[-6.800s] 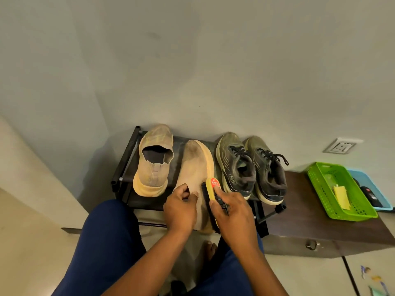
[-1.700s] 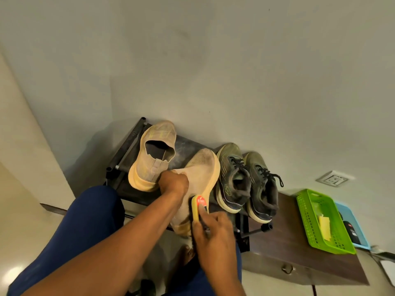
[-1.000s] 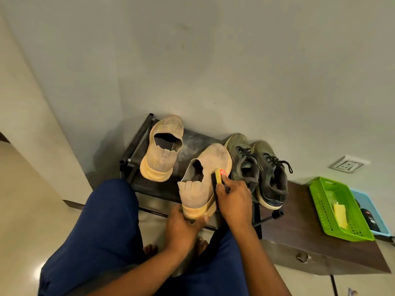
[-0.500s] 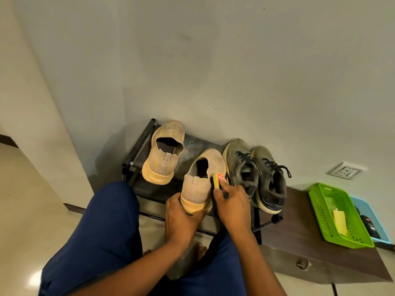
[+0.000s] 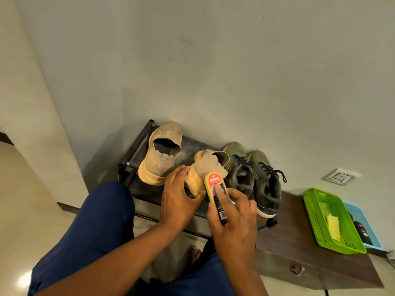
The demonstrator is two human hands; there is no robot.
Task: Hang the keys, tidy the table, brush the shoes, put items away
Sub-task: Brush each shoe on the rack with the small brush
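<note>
My left hand (image 5: 178, 194) grips the heel of a beige shoe with a yellow sole (image 5: 210, 166), tilted up on its toe end above the shoe rack (image 5: 136, 150). My right hand (image 5: 233, 216) holds a yellow shoe brush with a red label (image 5: 214, 185) pressed against the shoe's heel side. The other beige shoe (image 5: 163, 152) stands on the rack to the left. A pair of dark olive laced sneakers (image 5: 254, 174) stands on the rack to the right.
A low dark wooden table (image 5: 299, 238) sits right of the rack, carrying a green basket (image 5: 314, 212) with a yellow item (image 5: 333, 226) and a blue tray (image 5: 370, 229) behind it. A wall socket (image 5: 338, 177) is above. My knee in blue trousers (image 5: 96, 221) is at the lower left.
My left hand has tipped the beige shoe up, heel toward me. My right hand has brought the brush from the shoe's right side to its heel.
</note>
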